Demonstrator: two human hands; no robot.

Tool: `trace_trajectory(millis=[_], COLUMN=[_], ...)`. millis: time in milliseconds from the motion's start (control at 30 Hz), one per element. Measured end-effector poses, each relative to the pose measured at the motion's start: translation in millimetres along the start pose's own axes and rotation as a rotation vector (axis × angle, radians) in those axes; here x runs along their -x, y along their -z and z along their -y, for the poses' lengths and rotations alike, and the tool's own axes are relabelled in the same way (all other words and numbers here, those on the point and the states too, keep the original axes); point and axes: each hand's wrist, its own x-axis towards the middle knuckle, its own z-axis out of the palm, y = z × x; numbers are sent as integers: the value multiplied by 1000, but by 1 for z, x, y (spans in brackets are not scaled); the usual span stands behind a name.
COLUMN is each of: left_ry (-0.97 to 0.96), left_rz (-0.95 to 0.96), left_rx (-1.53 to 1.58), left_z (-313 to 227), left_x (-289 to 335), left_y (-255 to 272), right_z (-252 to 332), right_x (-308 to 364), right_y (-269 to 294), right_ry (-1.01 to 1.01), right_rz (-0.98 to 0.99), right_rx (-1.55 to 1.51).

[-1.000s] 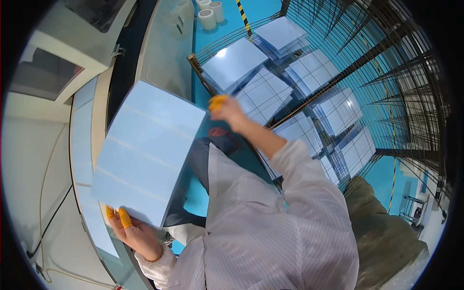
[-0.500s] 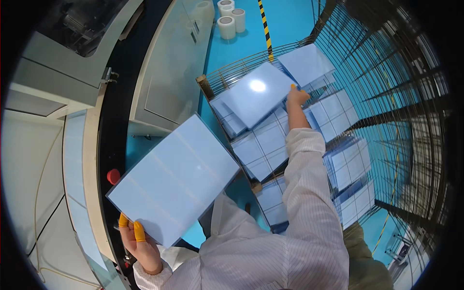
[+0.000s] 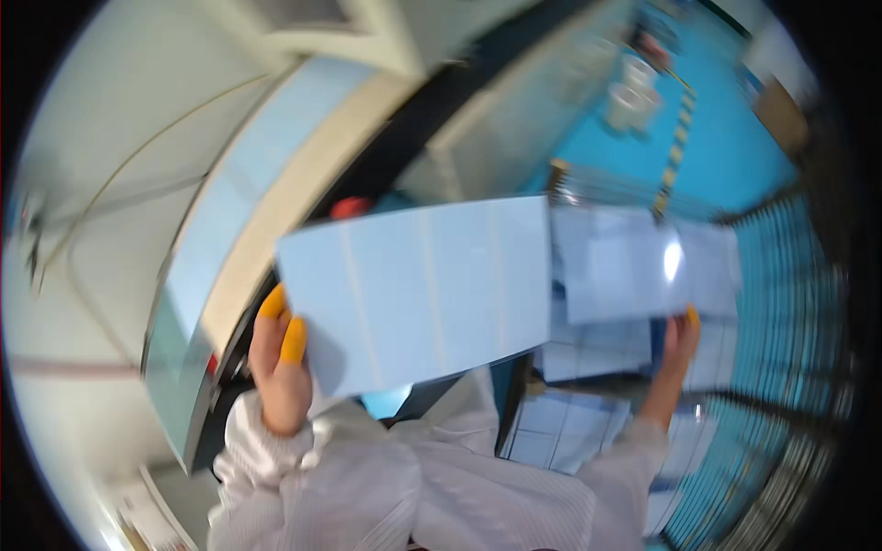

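Observation:
A pale blue rectangular sheet point(image 3: 418, 294) with lighter stripes hangs tilted in front of my body. My left hand point(image 3: 283, 358), with yellow finger cots on two fingers, is closed on its lower left corner. On the right, my right hand point(image 3: 678, 344) reaches over the wire rack and is closed at the near edge of another glossy pale blue sheet point(image 3: 616, 275), which carries a bright reflection. A yellow cot shows on that hand; motion blur hides the exact grip. More sheets point(image 3: 570, 427) lie in stacks under the rack's wires.
The wire rack point(image 3: 790, 294) curves along the right. A pale machine with a black edge point(image 3: 367, 151) runs along my left, bearing a red button point(image 3: 349, 208). White rolls point(image 3: 632, 103) stand on the blue floor point(image 3: 726, 151) beside black-and-yellow tape point(image 3: 678, 147).
My view has swung left, so the rack and rolls shift right in the picture. The sheet in my left hand has turned nearer level. My right hand stays at the other sheet's edge.

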Motion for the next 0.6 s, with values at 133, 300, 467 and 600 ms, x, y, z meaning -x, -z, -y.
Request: trace_trajectory(millis=[133, 300, 467, 600], left_ry=[-1, 37, 189, 329], left_rz=[-287, -704, -916, -999], left_rx=[157, 286, 218, 242], left_z=[-13, 8, 27, 40], left_x=[-1, 14, 61, 75], left_y=[78, 246, 385, 438], right_z=[-9, -22, -28, -35], right_x=[89, 165, 214, 249], right_y=[35, -28, -147, -214], right_ry=[174, 3, -378, -360], right_rz=[195, 77, 604, 513], right_rx=[353, -83, -492, -365])
